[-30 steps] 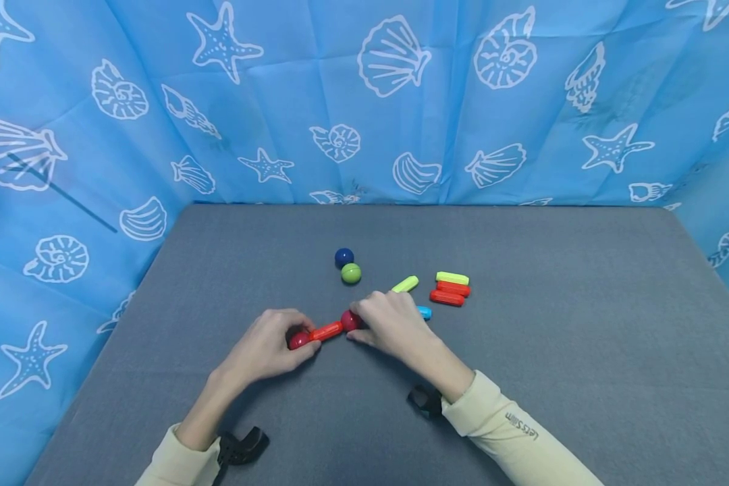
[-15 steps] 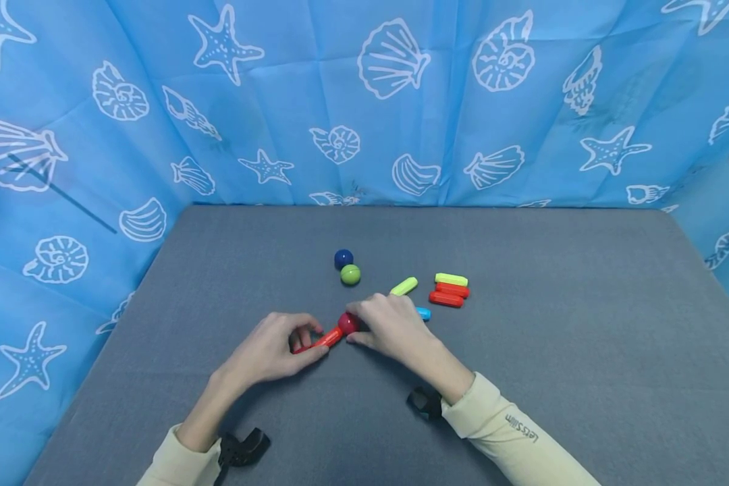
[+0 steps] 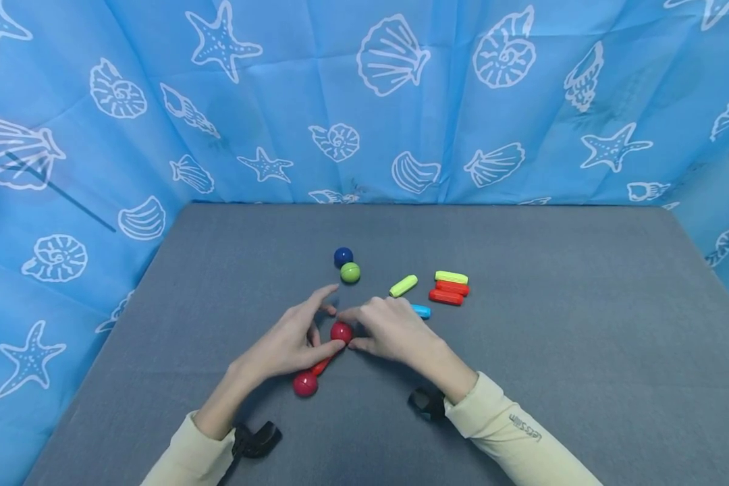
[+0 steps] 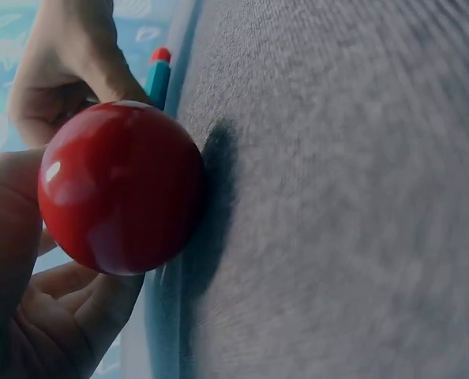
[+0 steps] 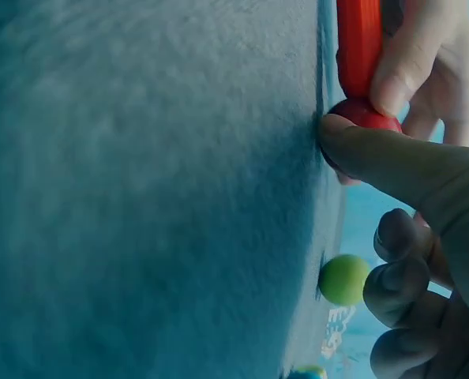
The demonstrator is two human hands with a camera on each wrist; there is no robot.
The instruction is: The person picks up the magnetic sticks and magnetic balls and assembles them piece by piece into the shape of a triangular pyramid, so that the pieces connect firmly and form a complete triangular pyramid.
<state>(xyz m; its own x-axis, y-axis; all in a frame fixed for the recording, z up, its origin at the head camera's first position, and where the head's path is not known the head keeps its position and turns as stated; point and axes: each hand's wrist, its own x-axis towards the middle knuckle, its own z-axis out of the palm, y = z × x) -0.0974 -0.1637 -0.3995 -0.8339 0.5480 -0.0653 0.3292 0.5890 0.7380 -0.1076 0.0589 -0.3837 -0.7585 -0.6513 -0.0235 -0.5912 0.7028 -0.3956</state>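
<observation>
Blue curtains (image 3: 267, 81) printed with white starfish and seashells hang behind a grey cloth-covered surface (image 3: 553, 337). Near its middle lies a dumbbell-shaped piece: a red rod (image 3: 321, 366) with a near red ball (image 3: 306, 385) at one end and a far red ball (image 3: 341, 332) at the other. A person's right hand (image 3: 391, 327) pinches the far ball between thumb and index finger, though that fingertip's contact is partly hidden. The left hand (image 3: 288, 341) arches over the rod, its fingers spread, the thumb tip touching the far ball. Beyond the hands, a dark blue ball (image 3: 343, 256) touches a green ball (image 3: 350, 273). To the right lie a slanted yellow-green rod (image 3: 403, 285), a partly covered light blue rod (image 3: 422, 311), and a side-by-side group: one yellow rod (image 3: 451, 277) and two red rods (image 3: 446, 298).
</observation>
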